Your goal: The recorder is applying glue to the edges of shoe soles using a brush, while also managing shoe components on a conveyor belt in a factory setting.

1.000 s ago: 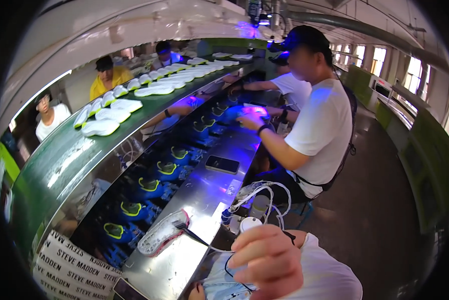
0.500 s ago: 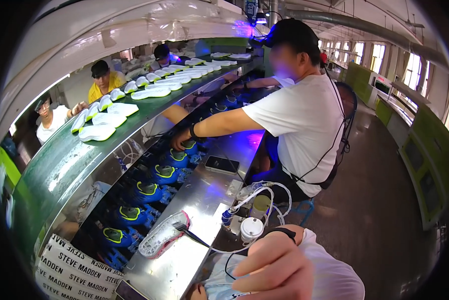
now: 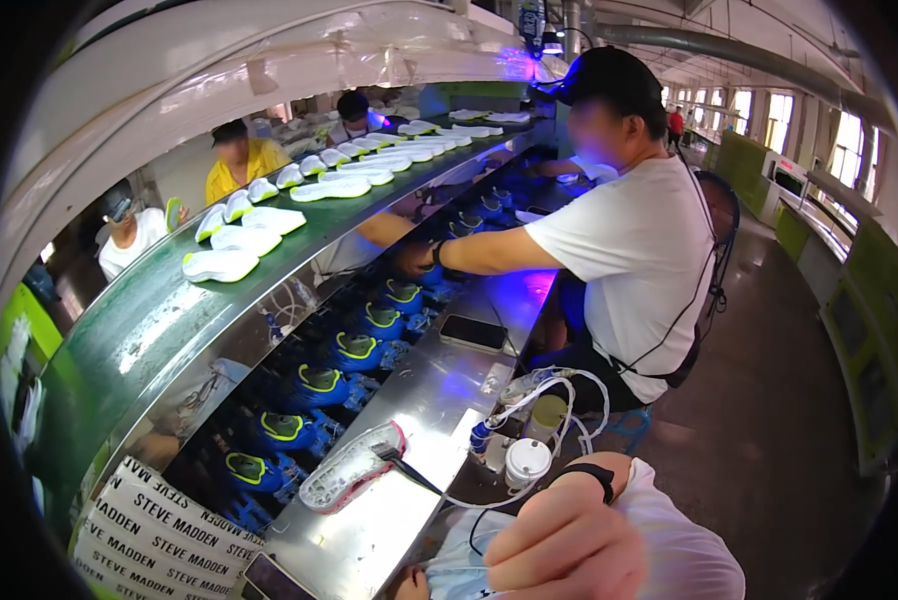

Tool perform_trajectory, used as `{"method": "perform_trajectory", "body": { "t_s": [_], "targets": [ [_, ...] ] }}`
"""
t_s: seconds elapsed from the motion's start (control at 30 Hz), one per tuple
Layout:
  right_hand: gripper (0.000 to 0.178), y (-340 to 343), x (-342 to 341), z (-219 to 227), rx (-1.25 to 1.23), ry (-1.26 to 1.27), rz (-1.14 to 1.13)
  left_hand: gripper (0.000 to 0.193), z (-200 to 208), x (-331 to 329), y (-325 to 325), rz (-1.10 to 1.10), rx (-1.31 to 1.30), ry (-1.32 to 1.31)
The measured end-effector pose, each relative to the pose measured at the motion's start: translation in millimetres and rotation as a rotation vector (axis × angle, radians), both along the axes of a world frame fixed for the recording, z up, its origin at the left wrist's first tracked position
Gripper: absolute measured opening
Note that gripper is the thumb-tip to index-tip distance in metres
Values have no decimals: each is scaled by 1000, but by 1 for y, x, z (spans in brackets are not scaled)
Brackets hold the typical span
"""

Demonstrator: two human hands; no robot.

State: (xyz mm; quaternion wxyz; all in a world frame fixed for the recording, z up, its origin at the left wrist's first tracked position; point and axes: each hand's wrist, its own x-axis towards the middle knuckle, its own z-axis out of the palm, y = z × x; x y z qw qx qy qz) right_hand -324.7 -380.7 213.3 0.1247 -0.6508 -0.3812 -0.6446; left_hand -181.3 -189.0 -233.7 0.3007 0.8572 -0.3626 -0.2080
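My right hand (image 3: 569, 540) is close in front at the lower right, with a black band near its wrist. Its fingers are curled, and whatever they may hold is hidden. Only a sliver of my left hand (image 3: 410, 583) shows at the lower edge beside the metal bench (image 3: 369, 545), so its fingers cannot be made out. A pale shoe sole with a pink rim (image 3: 354, 465) lies on the bench. Resting across it is a black-handled brush (image 3: 407, 467), joined to a thin tube. Blue shoe uppers with yellow-green collars (image 3: 319, 385) stand in a row beyond the bench.
A white-lidded jar (image 3: 527, 460) and coiled tubes stand at the bench's right edge. Phones (image 3: 474, 333) lie on the bench. A green conveyor (image 3: 134, 340) carries several white soles. A co-worker (image 3: 619, 240) sits ahead, reaching across. A printed box (image 3: 164, 535) is at lower left.
The whole view has shifted slightly, moving the scene rightward. The seated co-worker's hand has moved farther along the row of uppers. A person at far left now holds up a sole. My right hand stays curled.
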Motion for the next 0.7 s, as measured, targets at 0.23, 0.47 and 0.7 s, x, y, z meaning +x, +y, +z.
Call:
{"method": "perform_trajectory", "body": {
  "t_s": [0.23, 0.47, 0.7],
  "targets": [
    [27, 9, 62, -89, 438, 1058, 202, 26, 30, -3, 7, -53, -22, 43],
    [41, -2, 75, -255, 1984, 1477, 962, 26, 147, -6, 17, -253, -274, 442],
    [31, -2, 93, -261, 2258, 1144, 1477, 8, 313, 73, -21, -23, -745, 616]
  ]
}}
